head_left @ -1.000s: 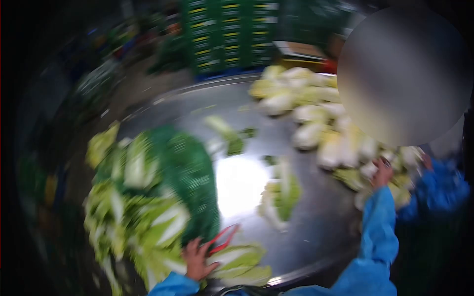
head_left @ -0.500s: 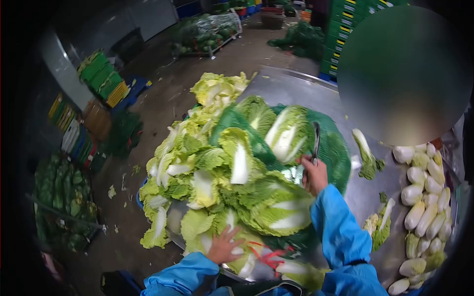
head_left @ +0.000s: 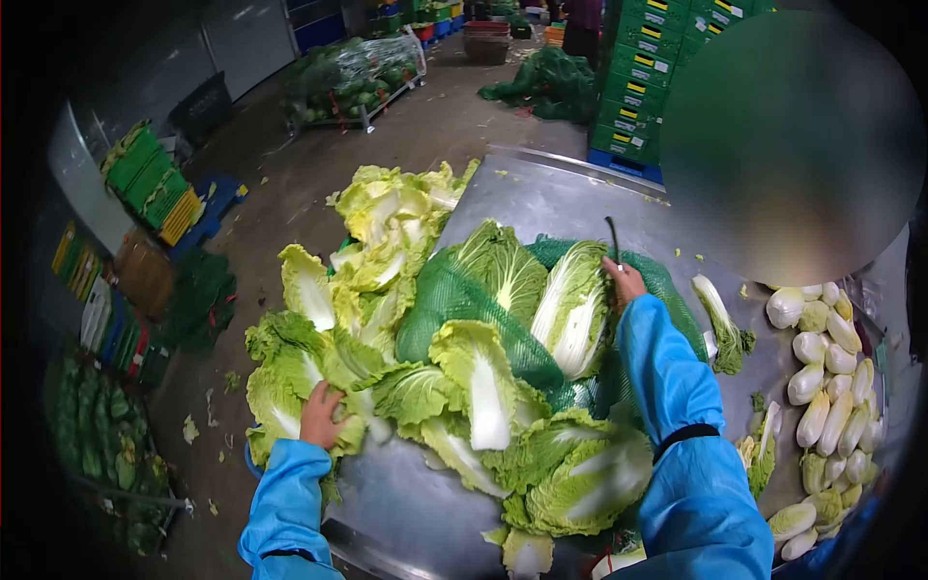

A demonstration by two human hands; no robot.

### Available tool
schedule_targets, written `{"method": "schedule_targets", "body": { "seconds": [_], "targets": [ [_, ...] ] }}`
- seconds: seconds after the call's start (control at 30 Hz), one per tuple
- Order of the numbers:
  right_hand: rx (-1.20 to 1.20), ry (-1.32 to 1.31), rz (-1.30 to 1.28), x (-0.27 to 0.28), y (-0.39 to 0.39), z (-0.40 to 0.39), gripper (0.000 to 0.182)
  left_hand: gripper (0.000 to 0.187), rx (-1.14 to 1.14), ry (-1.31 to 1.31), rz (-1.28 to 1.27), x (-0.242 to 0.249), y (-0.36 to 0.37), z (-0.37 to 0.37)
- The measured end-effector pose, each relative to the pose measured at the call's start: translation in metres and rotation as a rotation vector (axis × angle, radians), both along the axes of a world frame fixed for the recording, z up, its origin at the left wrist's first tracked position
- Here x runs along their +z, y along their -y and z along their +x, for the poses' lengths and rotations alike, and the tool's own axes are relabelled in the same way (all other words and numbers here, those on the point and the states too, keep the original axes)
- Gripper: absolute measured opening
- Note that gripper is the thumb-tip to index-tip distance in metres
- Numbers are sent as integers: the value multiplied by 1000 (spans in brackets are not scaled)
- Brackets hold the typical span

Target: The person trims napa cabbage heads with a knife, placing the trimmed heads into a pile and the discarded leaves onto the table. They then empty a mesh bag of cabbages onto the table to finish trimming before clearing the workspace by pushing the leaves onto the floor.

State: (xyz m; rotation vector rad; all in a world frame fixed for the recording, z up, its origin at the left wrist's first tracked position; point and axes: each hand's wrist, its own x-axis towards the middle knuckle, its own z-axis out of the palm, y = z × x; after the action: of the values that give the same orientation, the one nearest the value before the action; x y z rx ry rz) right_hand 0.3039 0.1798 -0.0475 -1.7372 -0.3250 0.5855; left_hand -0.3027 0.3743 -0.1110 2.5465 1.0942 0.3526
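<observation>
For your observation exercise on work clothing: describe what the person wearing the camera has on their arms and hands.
Both arms are covered by loose, bright blue sleeves of a smooth, slightly shiny fabric that creases and reaches the wrists. The right sleeve has a thin dark band around the forearm; the left sleeve shows a similar dark line low near the frame edge. The left hand and right hand are bare, without gloves.

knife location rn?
Head view, right of centre: the knife is gripped in the right hand, blade pointing up, above the green net sack of cabbages on the steel table.
</observation>
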Motion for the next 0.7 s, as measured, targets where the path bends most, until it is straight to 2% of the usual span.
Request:
{"method": "schedule_targets", "body": {
  "seconds": [0.03,0.07,0.1,0.13,0.2,0.27,0.33,0.37,0.4,0.47,0.53,0.57,0.6,0.63,0.67,0.7],
  "targets": [
    [38,0,-95,3,-3,-2,50,55,-11,3,-1,-6,-12,6],
    [88,-12,-143,10,-4,-4,47,51,82,56,45,-10,-20,13],
    [114,-41,-100,10,-4,-1,45,47,174,103,87,-15,-25,19],
    [138,-75,-60,7,-1,-1,43,47,160,93,76,-4,-24,34],
    [209,-91,-47,48,20,-26,40,43,186,501,93,59,-15,88],
    [368,-48,70,85,43,-58,32,46,86,628,246,124,9,148],
    [549,102,130,129,71,-120,32,42,-86,875,39,163,36,208],
    [624,141,86,148,84,-154,29,39,-171,861,-276,178,55,232],
    [752,751,176,128,97,-175,31,36,-252,830,-590,188,74,251],
    [854,754,102,138,133,-236,34,39,-353,537,-835,178,104,275],
    [949,507,115,121,171,-276,34,53,-452,211,-694,149,141,272],
    [1006,387,92,117,185,-285,33,53,-460,205,-690,140,162,263],
    [996,391,99,112,195,-283,33,63,-454,165,-463,132,182,250],
    [845,299,178,106,208,-277,32,74,-444,127,-235,124,197,239],
    [697,206,254,104,222,-270,31,74,-448,125,-228,116,208,228],
    [533,12,145,110,233,-255,33,83,-393,198,-258,107,220,216]
  ]
}}
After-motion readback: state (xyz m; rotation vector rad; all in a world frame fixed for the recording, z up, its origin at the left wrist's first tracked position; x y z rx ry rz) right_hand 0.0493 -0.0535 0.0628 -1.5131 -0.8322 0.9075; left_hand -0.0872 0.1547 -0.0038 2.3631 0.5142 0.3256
